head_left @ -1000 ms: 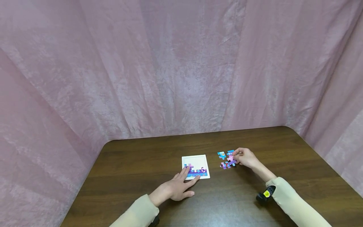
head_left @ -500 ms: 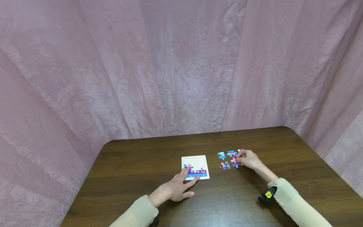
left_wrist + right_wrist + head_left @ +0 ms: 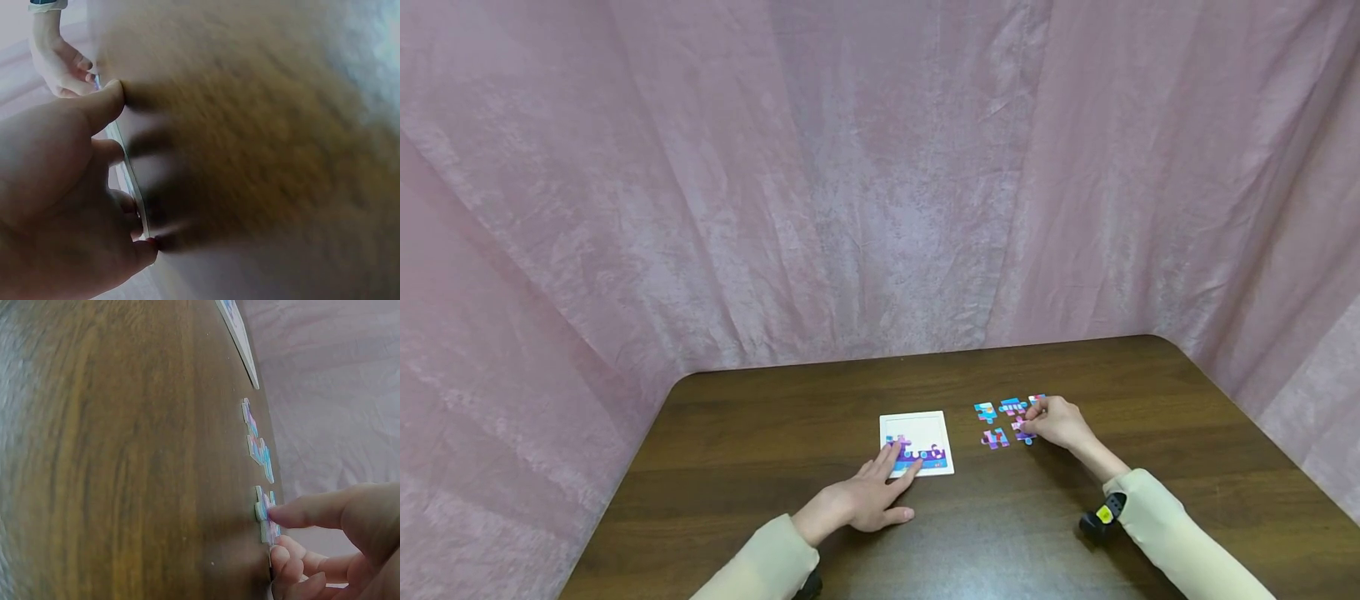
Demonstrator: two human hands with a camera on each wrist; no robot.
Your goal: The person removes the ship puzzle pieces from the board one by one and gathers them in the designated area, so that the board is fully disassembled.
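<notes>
A white square jigsaw tray lies on the table, its lower part filled with purple and blue pieces. My left hand rests on its lower left part with fingers spread and straight; in the left wrist view the fingertips meet the tray's edge. To the right, my right hand pinches a purple puzzle piece low at the tabletop. The right wrist view has the thumb on that puzzle piece and the other fingers curled beside it.
Several loose puzzle pieces lie near my right hand: a blue one, a blue and white one, a purple and red one, and one partly hidden piece. The brown table ends at a pink curtain.
My right hand has slid the purple piece a little to the right, away from the others, and another piece now shows behind the fingers. The left hand stays on the tray, its index finger shifted slightly.
</notes>
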